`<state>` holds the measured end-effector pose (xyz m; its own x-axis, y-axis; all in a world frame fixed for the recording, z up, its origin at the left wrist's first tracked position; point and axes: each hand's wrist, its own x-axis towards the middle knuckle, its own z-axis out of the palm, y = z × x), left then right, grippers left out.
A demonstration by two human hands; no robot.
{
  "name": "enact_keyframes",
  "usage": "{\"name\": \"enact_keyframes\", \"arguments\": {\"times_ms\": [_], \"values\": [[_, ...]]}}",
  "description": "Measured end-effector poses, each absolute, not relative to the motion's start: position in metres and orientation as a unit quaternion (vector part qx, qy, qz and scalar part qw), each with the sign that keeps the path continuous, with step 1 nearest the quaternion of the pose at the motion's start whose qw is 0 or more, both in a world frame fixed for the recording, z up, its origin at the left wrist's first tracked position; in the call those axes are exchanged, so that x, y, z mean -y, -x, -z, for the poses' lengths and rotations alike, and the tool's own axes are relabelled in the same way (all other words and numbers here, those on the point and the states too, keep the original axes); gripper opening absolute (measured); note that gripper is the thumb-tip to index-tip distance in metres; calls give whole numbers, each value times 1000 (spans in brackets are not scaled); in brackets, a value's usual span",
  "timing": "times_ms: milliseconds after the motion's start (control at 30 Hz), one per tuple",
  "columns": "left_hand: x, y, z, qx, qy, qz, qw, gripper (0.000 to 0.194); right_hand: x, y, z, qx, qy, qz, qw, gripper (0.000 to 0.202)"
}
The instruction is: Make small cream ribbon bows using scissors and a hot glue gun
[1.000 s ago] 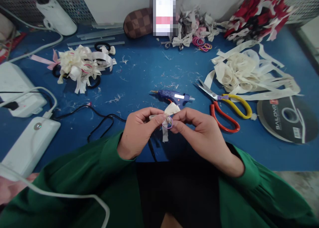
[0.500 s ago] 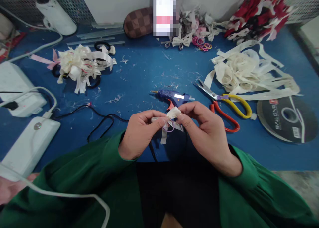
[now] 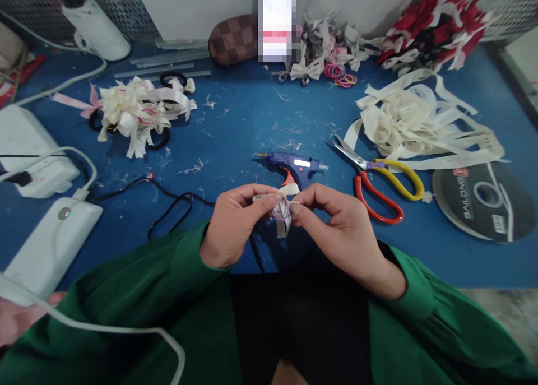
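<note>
Decent indoor light for us, a bit dim and soft toward the edges.
We've got fairly even light on the blue table [image 3: 235,127], though we can't tell exactly where it comes from; a dark, fuzzy shadow sits below the left hand [image 3: 231,222] and right hand [image 3: 347,225]. Brightest spot is the phone screen [image 3: 277,15], pixelated into blocks so we can't read it. The scissors [image 3: 380,177] catch a shine on their blades. Wide-angle stretch pulls the green right sleeve [image 3: 458,318] toward the corner, and the little ribbon [image 3: 290,190] looks too soft for us to see fine detail.
</note>
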<state>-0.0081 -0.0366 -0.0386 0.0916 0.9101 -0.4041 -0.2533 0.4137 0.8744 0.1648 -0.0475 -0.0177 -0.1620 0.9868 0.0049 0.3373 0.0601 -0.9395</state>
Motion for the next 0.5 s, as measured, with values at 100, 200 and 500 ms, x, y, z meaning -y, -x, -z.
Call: {"name": "enact_keyframes", "arguments": {"times_ms": [100,200,500], "values": [[36,8,37,-504,-314,-431,680,15,47,-165,18,625,525,-441,374,13],[36,7,36,-497,-302,-425,693,17,47,-165,19,623,526,-440,376,15],[38,7,39,-521,-298,-438,669,16,47,-166,16,616,533,-444,373,15]]}}
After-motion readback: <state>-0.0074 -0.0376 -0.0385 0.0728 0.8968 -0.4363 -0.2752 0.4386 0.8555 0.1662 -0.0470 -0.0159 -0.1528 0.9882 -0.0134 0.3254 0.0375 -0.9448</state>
